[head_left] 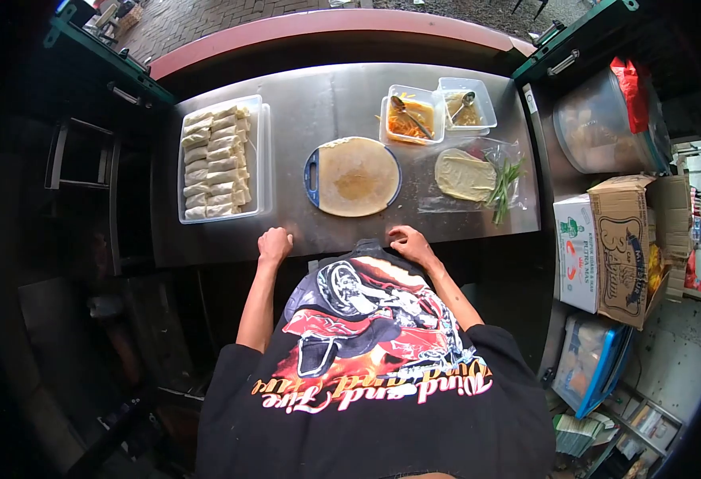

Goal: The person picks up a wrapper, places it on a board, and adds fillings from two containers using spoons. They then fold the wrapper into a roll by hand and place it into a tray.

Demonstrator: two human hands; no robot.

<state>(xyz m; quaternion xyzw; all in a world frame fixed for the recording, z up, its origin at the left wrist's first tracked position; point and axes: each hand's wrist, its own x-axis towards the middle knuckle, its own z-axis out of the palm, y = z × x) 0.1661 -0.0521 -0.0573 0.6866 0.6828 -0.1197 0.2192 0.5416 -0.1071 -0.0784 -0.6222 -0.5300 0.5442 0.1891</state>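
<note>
My left hand [275, 242] is curled into a fist at the front edge of the steel table [302, 88]. Close to the same edge rests my right hand [411, 243], its fingers bent inward with nothing visible in them. Between and beyond the hands lies a round blue-rimmed cutting board [311, 180], bearing a thin round wrapper sheet [358, 172]. To the left, a white plastic tray [265, 160] holds several rolled spring rolls [223, 164]. On the right, a stack of wrapper sheets [464, 175] lies on clear plastic beside green stalks [507, 185].
At the table's back right, one plastic tub [438, 120] holds shredded orange filling and a spoon; another tub [486, 112] has a spoon too. Beyond the table's right side are a large lidded container [590, 120], cardboard boxes [618, 247] and a blue-lidded bin [606, 375].
</note>
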